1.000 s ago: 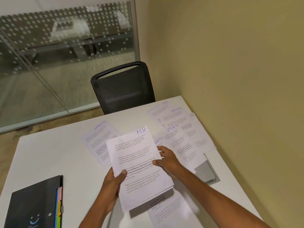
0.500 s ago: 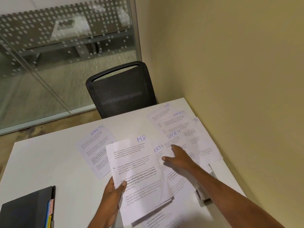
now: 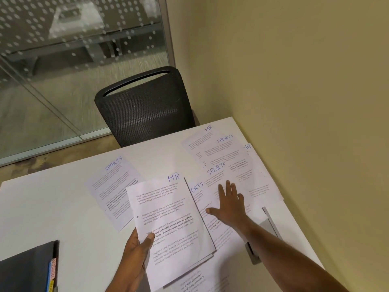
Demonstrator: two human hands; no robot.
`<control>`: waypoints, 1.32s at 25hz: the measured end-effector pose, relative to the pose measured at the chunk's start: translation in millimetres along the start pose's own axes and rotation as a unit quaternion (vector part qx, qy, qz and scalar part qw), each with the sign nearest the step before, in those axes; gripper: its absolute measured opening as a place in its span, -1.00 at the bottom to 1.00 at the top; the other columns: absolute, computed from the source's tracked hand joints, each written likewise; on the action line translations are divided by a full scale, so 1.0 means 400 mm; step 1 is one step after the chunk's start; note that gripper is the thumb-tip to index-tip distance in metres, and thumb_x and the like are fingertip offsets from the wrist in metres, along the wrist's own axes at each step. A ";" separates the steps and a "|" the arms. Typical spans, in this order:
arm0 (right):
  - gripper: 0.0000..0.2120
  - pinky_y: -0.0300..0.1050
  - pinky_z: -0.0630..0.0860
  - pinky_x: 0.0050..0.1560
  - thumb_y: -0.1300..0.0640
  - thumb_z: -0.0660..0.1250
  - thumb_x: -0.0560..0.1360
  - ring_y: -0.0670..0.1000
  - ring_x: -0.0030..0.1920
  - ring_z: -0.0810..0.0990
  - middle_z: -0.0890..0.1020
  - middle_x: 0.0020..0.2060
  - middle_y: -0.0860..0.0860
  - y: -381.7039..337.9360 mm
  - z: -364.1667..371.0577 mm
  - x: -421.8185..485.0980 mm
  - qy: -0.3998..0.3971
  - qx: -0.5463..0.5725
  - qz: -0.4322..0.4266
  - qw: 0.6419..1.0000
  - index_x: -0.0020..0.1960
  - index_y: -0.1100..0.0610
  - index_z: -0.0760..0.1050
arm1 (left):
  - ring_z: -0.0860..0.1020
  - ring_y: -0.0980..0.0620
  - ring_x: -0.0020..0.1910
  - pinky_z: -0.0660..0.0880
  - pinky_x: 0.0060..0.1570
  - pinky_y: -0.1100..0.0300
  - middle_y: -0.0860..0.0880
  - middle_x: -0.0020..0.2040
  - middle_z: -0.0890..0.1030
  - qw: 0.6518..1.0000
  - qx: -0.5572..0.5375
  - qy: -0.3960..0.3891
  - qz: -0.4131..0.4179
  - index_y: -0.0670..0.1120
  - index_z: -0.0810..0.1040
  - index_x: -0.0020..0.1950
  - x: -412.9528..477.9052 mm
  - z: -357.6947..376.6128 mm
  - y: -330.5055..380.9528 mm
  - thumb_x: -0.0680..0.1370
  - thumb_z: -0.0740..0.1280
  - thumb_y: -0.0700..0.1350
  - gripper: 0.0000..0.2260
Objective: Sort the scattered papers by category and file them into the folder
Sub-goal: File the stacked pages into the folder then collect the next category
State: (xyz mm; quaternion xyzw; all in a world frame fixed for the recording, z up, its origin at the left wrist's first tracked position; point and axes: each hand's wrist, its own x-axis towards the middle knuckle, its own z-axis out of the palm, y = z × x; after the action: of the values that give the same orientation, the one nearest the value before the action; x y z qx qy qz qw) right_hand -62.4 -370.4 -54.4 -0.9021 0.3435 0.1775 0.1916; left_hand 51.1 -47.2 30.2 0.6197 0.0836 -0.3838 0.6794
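**Left hand holds an HR stack while the right hand lies flat on the spread papers**

On the white table (image 3: pixel 52 207) the left hand (image 3: pixel 134 256) pinches a small stack of sheets (image 3: pixel 168 224) at its near left edge, thumb on top and fingers underneath. The top sheet is marked "HR" in blue at its far right corner, and the stack is lifted clear of the table, tilted toward the camera.

The right hand (image 3: pixel 230 205) reaches out to the right of that stack. Its fingers are spread and its palm faces down, resting on the overlapping papers (image 3: pixel 231 165) that cover the far right part of the table; it grips nothing. Those sheets carry blue headings, "SPORTS" on several and "HR" on two at the far edge. One more "SPORTS" sheet (image 3: pixel 111 188) lies alone to the left, partly behind the held stack, and another printed sheet (image 3: pixel 200 281) shows at the near edge under it.

The dark folder (image 3: pixel 27 270) with coloured tabs sits at the near left corner, closed and well apart from both hands. A grey flat object (image 3: pixel 267 228) pokes out from under the papers by the right forearm. A black mesh chair (image 3: pixel 145 106) stands at the far side of the table, beside a yellow wall (image 3: pixel 294 81).
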 end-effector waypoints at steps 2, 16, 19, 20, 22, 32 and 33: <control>0.17 0.36 -0.02 0.63 -0.66 0.08 0.45 0.28 0.71 -0.26 -0.30 0.69 0.19 -0.026 0.026 -0.016 -0.011 -0.009 -0.016 1.000 0.75 0.07 -0.19 | 0.70 -0.14 0.29 0.67 0.18 0.04 -0.11 0.35 0.70 1.000 -0.002 0.001 -0.002 -0.06 0.51 0.52 -0.003 0.000 0.003 0.70 0.26 -0.37 -0.58; 0.22 0.26 -0.34 0.66 -0.78 -0.29 0.32 0.18 0.65 -0.46 -0.47 0.63 0.05 -0.099 0.133 -0.078 -0.016 -0.040 -0.088 0.995 0.64 0.05 -0.51 | 0.66 -0.19 0.34 0.66 0.20 0.02 -0.12 0.37 0.68 0.999 -0.022 0.044 0.003 -0.06 0.52 0.51 -0.040 -0.129 -0.007 0.67 0.30 -0.35 -0.57; 0.14 0.23 -0.37 0.63 -0.69 -0.38 0.38 0.21 0.67 -0.43 -0.47 0.63 0.08 -0.163 0.175 -0.097 -0.010 -0.025 -0.090 0.996 0.64 0.10 -0.49 | 0.76 -0.07 0.14 0.72 -0.01 0.13 -0.13 0.30 0.72 0.998 -0.022 0.064 0.003 -0.10 0.53 0.50 -0.061 -0.156 -0.004 0.67 0.28 -0.39 -0.58; 0.11 0.21 -0.38 0.64 -0.64 -0.33 0.43 0.23 0.67 -0.40 -0.46 0.63 0.10 -0.187 0.188 -0.103 -0.011 -0.023 -0.087 0.996 0.66 0.12 -0.45 | 0.77 -0.05 0.10 0.72 -0.04 0.15 -0.12 0.28 0.73 0.997 -0.023 0.067 0.003 -0.11 0.53 0.49 -0.067 -0.164 -0.004 0.67 0.28 -0.39 -0.59; 0.09 0.23 -0.34 0.63 -0.57 -0.24 0.45 0.26 0.69 -0.34 -0.39 0.66 0.15 -0.236 0.205 -0.113 -0.011 -0.013 -0.072 0.997 0.71 0.13 -0.34 | 0.78 -0.02 0.05 0.72 -0.09 0.16 -0.08 0.22 0.76 0.997 -0.025 0.076 0.001 -0.10 0.54 0.47 -0.078 -0.177 -0.001 0.68 0.26 -0.40 -0.60; 0.14 0.23 0.01 0.68 -0.67 -0.03 0.47 0.14 0.73 -0.22 -0.19 0.73 0.10 -0.234 0.074 -0.019 0.047 0.071 -0.034 0.996 0.75 0.06 -0.19 | 0.78 0.02 0.03 0.71 -0.06 0.20 -0.04 0.22 0.75 0.995 -0.026 0.098 0.008 -0.13 0.52 0.50 -0.098 -0.229 0.002 0.68 0.24 -0.43 -0.58; 0.15 0.22 -0.06 0.69 -0.66 -0.01 0.48 0.14 0.72 -0.26 -0.21 0.73 0.11 -0.195 0.059 -0.007 0.056 0.054 -0.025 0.997 0.75 0.10 -0.21 | 0.78 0.02 0.04 0.71 -0.06 0.21 -0.05 0.24 0.74 0.995 -0.026 0.099 0.007 -0.13 0.52 0.49 -0.097 -0.230 0.000 0.68 0.23 -0.44 -0.58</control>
State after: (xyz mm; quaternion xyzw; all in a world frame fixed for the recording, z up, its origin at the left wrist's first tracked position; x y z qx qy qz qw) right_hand -15.0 -303.9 -56.3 -0.9073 0.3400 0.1031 0.2251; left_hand 57.6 52.5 33.1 0.6371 0.1563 -0.3133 0.6867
